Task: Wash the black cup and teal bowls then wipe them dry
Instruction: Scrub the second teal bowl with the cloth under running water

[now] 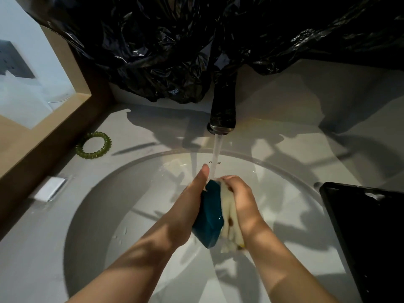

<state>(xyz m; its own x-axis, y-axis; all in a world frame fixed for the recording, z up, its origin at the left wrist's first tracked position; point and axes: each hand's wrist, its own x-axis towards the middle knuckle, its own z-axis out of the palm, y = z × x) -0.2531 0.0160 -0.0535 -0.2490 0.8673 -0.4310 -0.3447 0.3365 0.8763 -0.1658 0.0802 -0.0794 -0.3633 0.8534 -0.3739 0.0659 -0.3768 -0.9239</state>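
Note:
A teal bowl (pixel 210 215) is held on edge over the white sink basin (pixel 135 211), under the running water (pixel 216 158) from the dark tap (pixel 223 106). My left hand (pixel 192 206) grips the bowl's left side, thumb pointing up. My right hand (pixel 240 200) presses a pale wet cloth (pixel 228 219) against the bowl's right side, fingers curled over the cloth. The black cup and any other bowl are not visible.
A black tray (pixel 367 232) sits on the counter at the right of the basin. A green spiral hair tie (pixel 94 145) lies at the back left beside a wooden frame (pixel 43 136). Black plastic sheeting (pixel 175 44) hangs behind the tap. A small white block (pixel 50 188) lies at the left.

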